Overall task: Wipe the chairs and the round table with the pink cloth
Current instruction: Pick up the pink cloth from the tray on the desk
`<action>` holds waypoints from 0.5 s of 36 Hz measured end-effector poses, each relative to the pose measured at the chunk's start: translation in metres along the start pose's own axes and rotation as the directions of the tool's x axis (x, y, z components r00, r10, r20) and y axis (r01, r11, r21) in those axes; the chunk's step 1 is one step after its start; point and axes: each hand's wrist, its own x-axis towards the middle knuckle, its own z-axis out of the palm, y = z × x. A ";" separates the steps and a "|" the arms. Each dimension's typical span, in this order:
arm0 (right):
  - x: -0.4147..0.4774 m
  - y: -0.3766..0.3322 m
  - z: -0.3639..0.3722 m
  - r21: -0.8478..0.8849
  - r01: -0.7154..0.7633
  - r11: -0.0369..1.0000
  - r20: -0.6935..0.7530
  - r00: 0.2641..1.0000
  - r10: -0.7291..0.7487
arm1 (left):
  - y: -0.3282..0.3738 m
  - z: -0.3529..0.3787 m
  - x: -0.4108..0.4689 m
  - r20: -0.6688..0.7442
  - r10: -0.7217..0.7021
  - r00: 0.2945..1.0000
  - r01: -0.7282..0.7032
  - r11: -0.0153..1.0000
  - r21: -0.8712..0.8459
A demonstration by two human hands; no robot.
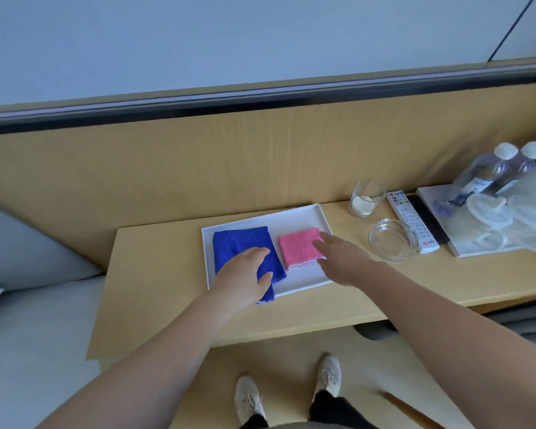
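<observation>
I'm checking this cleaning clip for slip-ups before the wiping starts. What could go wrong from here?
1. The left hand is over the blue cloth, so the wrong cloth might get picked instead of the pink cloth under the right hand.
2. Pulling a cloth could drag the white tray along the shelf.
3. The glass ashtray sits just beside the right hand; a sideways sweep might knock it.

Pink cloth (299, 247): textured pink, paler edge at near side. Blue cloth (245, 252): solid deep blue. Tray (294, 216): plain white. Shelf (155, 274) and wall panel (198, 168): light tan wood grain. Remote (412, 221): white, coloured buttons. Drinking glass (366, 198) and ashtray (390, 239): clear. Bottles (489, 174): clear, white caps, labels possibly blue-printed. Shoes (291, 391): off-white.
</observation>
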 end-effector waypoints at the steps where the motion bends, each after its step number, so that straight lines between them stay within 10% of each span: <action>1: 0.009 0.003 -0.001 -0.023 0.019 1.000 0.007 1.000 -0.019 | 0.001 0.002 0.002 -0.010 -0.014 1.000 0.014 1.000 0.003; 18: 0.083 0.021 0.011 -0.180 0.235 0.955 0.029 0.972 -0.234 | 0.023 0.022 -0.005 -0.119 -0.297 0.947 0.288 0.953 -0.090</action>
